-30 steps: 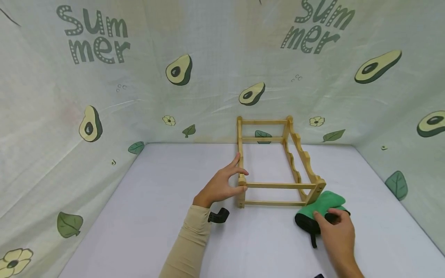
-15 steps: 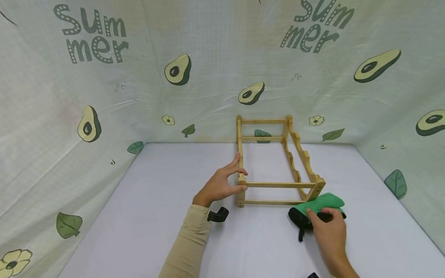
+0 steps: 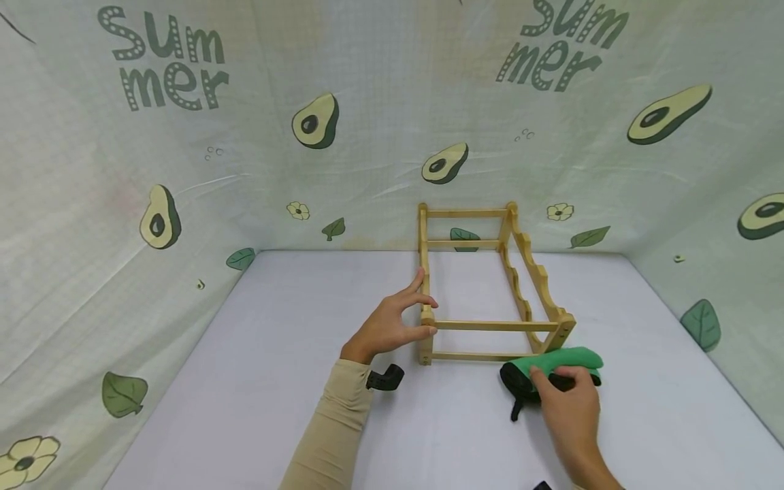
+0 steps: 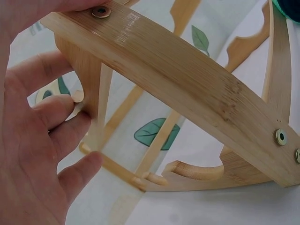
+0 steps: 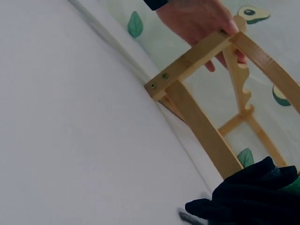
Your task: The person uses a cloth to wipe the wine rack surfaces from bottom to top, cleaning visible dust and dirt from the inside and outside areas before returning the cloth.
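A light wooden rack [image 3: 496, 327] with scalloped side rails stands on the white table. My left hand [image 3: 392, 323] grips its near left corner post, thumb in front and fingers round the far side; the left wrist view shows this hand [image 4: 42, 117] on the end piece, which has metal bolts. At the rack's near right foot, my right hand [image 3: 569, 401] pinches a folded cloth [image 3: 576, 357], green on one face and black on the other, with a short black loop. The cloth lies right against the bottom of that foot. In the right wrist view the cloth's dark folds [image 5: 248, 194] overlap the rack's bar.
The white tabletop [image 3: 294, 327] extends around the rack. Behind and along both sides hangs a pale sheet [image 3: 367, 102] printed with avocados, leaves and lettering. A black wrist camera mount [image 3: 386, 379] juts out beside the left cuff.
My right hand has slid the cloth leftward along the near right foot of the rack, and the cloth has folded flatter. The left hand and the rack have stayed put.
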A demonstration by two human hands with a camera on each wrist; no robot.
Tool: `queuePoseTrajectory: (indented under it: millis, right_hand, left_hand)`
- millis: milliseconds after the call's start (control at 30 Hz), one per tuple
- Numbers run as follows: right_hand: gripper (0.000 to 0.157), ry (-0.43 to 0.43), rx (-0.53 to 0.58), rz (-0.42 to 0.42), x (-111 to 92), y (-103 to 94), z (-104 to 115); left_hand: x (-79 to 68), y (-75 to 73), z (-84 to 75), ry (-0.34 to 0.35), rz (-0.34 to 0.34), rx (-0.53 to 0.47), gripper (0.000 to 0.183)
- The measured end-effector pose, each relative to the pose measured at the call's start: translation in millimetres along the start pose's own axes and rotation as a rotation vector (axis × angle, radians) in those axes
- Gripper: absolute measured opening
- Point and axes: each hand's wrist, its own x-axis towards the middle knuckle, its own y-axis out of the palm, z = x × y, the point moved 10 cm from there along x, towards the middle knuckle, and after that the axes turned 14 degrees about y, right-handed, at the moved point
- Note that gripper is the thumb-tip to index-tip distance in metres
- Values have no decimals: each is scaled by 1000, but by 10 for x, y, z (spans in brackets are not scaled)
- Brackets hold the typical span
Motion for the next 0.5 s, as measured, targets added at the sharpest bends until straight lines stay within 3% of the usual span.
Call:
queuePoseTrajectory:
  millis: [367, 500]
  right_hand:
    - [47, -75, -11, 7, -223, 224, 138]
    - [48, -91, -12, 39, -267, 348, 181]
  left_hand:
    - [-32, -9, 2, 9, 26, -15, 41]
    - [-21, -21, -39, 16, 27, -85, 37]
